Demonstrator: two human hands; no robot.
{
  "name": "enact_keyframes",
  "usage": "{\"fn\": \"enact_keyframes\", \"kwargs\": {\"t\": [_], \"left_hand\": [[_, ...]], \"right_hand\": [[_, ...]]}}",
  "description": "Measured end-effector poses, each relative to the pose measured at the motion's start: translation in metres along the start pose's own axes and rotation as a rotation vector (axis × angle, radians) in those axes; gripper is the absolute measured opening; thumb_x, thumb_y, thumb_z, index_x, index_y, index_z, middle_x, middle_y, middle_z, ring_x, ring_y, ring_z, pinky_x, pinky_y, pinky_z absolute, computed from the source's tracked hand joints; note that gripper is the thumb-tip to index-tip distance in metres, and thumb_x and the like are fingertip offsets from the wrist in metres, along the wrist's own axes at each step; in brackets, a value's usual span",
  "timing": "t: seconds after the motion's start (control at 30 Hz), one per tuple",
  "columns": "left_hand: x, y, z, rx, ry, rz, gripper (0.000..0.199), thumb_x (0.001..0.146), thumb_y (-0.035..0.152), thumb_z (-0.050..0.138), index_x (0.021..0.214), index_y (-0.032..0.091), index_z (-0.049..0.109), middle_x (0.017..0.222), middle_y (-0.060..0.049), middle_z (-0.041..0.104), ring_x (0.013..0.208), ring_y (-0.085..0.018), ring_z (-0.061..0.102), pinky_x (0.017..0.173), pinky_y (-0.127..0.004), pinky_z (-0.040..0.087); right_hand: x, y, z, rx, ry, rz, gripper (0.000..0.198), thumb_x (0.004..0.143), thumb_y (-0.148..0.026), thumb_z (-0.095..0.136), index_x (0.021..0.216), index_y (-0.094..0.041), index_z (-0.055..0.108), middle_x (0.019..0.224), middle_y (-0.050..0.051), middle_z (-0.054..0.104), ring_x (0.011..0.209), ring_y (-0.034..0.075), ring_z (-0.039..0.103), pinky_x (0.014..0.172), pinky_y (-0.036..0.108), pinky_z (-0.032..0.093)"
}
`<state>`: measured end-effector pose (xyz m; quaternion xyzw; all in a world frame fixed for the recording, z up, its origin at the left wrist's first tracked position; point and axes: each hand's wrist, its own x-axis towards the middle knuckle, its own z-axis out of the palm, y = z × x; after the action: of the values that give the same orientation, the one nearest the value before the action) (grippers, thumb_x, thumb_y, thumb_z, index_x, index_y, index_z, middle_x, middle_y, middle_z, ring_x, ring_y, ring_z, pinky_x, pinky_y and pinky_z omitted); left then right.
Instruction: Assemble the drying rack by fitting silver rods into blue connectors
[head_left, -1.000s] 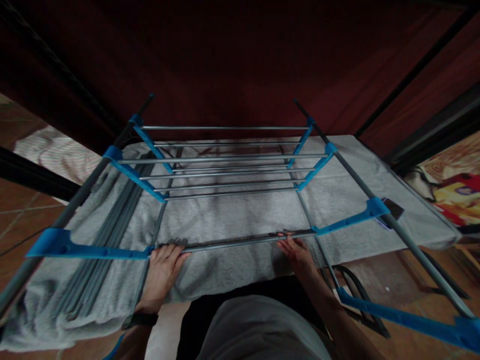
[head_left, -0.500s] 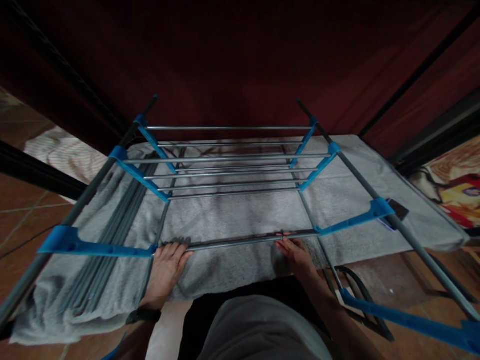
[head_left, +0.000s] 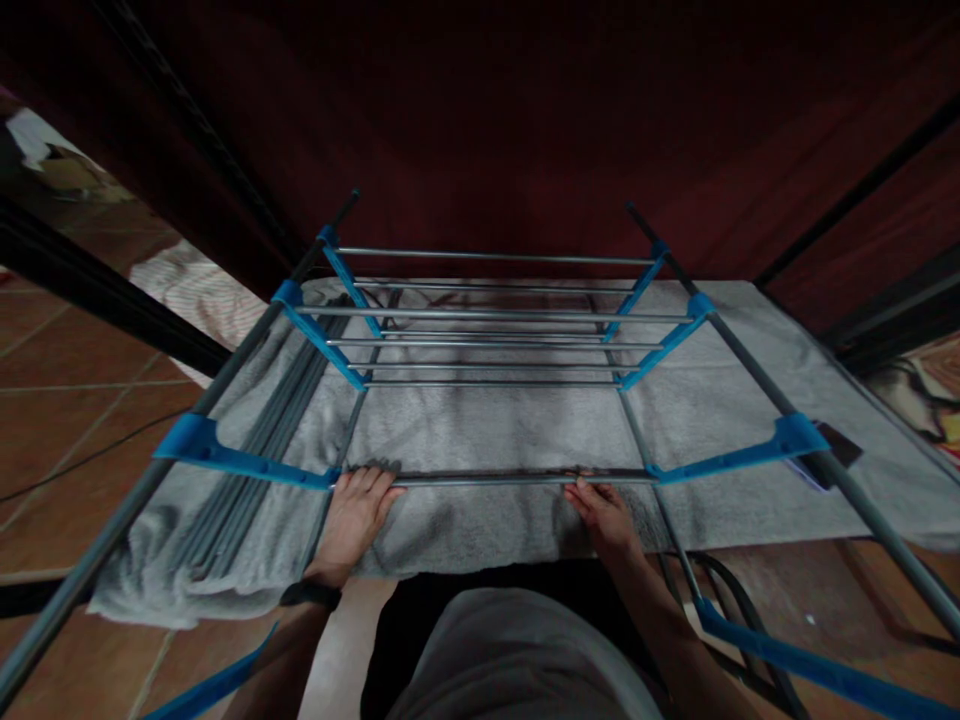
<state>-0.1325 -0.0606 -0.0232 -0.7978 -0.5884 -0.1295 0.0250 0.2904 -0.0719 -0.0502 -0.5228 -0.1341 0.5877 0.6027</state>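
A metal rod (head_left: 480, 480) runs crosswise between two blue plastic brackets of a partly built grey tube rack. My left hand (head_left: 358, 512) is closed over its left end, right beside the left bracket (head_left: 259, 464). Farther along, my right hand (head_left: 606, 510) pinches the same rod with fingers and thumb, short of the right bracket (head_left: 727, 458). The rod's right end meets that bracket; its left end is partly covered by my fingers. Behind them, several thinner crossbars (head_left: 480, 345) span two more pairs of blue brackets. Long side tubes (head_left: 757, 370) carry the brackets on both sides.
A grey blanket (head_left: 465, 425) covers the surface under the rack. Several loose grey tubes (head_left: 262, 450) lie on it at left. A dark phone-like object (head_left: 840, 445) rests at right. More blue brackets (head_left: 810, 640) sit low near me. A dark red curtain (head_left: 480, 130) hangs behind.
The view has shifted so the rack sits farther right, and the rod looks more level. Both hands keep their hold on the rod.
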Motion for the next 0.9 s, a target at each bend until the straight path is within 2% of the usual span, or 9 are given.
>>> {"fn": "enact_keyframes", "kwargs": {"t": [0.47,0.7,0.8,0.9], "left_hand": [[0.0018,0.0023,-0.0022,0.038,-0.028,0.011,0.041,0.105,0.046,0.04,0.102,0.021,0.072,0.098,-0.011,0.073,0.097,-0.029,0.063,0.09,-0.043,0.044],[-0.0052,0.0007,0.0015,-0.032,0.045,-0.002,0.043,0.105,0.051,0.042,0.118,0.021,0.07,0.11,-0.01,0.073,0.104,-0.027,0.063,0.095,-0.043,0.044],[-0.0051,-0.0018,0.003,-0.014,0.029,0.02,0.043,0.106,0.048,0.04,0.113,0.021,0.071,0.105,-0.008,0.074,0.099,-0.026,0.064,0.093,-0.043,0.043],[-0.0042,-0.0052,0.0055,0.005,0.039,0.041,0.042,0.106,0.047,0.039,0.109,0.021,0.072,0.101,-0.008,0.074,0.095,-0.027,0.064,0.089,-0.042,0.043]], "right_hand": [[0.0044,0.006,-0.0048,0.001,-0.005,-0.021,0.035,0.059,-0.04,0.101,0.082,-0.03,0.075,0.08,-0.004,0.077,0.08,0.018,0.077,0.08,0.033,0.066],[0.0026,0.0018,-0.0063,0.04,-0.036,0.007,0.034,0.055,-0.034,0.101,0.074,-0.03,0.074,0.082,-0.003,0.079,0.083,0.019,0.077,0.085,0.034,0.065],[0.0031,0.0032,-0.0056,0.06,-0.019,0.014,0.035,0.053,-0.032,0.101,0.071,-0.028,0.071,0.077,-0.003,0.077,0.079,0.019,0.077,0.083,0.033,0.065],[0.004,0.0029,-0.0042,0.081,-0.007,0.026,0.032,0.058,-0.031,0.099,0.076,-0.027,0.072,0.08,-0.003,0.078,0.081,0.019,0.077,0.084,0.034,0.064]]}}
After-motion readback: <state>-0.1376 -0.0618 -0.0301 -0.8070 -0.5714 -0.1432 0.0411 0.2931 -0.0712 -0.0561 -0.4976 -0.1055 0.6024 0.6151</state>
